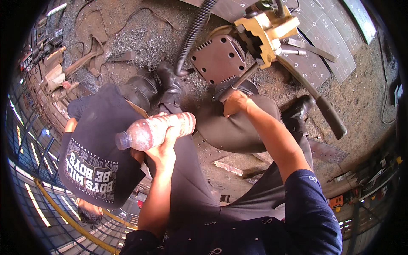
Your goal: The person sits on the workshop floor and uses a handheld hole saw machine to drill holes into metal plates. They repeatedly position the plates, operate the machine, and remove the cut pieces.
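Note:
My left hand (pixel 166 146) is wrapped round a clear plastic bottle (pixel 146 132) from below. The bottle lies tilted on its side, its blue cap pointing left, above my left thigh. My right hand (pixel 236 103) is closed on the dark grip of a feed lever (pixel 246 76), which slants down from a yellow drilling machine (pixel 268 36). Another lever (pixel 329 114) of the same machine reaches down to the right. Below the machine lies a brown steel plate (pixel 219 59) with several holes. A round black cushioned seat (pixel 240 127) sits between my legs, under my right hand.
At the left, close by, another person in a dark shirt (pixel 91 148) bends over. A black corrugated hose (pixel 191 40) hangs in front. Large marked metal sheets (pixel 335 42) lie at the far right. Metal shavings (pixel 144 42) cover the ground, and scrap metal (pixel 85 59) is piled at the left.

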Tool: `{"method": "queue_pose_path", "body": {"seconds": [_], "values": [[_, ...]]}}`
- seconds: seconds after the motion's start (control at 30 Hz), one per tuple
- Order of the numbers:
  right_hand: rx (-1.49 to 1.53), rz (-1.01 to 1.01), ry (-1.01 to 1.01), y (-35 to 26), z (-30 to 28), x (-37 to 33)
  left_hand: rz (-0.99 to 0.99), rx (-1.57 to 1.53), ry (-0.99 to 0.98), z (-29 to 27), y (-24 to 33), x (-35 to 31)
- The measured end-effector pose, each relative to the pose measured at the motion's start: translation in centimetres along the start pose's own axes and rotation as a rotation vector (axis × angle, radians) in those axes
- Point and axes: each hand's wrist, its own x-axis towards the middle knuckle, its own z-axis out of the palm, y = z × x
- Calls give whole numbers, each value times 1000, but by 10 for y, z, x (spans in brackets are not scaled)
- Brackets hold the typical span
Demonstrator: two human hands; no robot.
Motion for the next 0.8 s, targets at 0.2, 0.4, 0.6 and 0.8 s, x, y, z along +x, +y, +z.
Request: {"method": "queue_pose_path", "body": {"seconds": [0.2, 0.4, 0.6, 0.8], "values": [[-37, -90, 125, -75, 12, 51, 37, -22, -35, -24, 0, 39], [-162, -128, -76, -125, -6, 84, 69, -98, -19, -53, -4, 93], [-212, -121, -196, -133, -34, 120, 60, -132, 1, -61, -18, 133], [81, -87, -99, -171, -10, 208, 43, -176, -54, -56, -22, 143]]}}
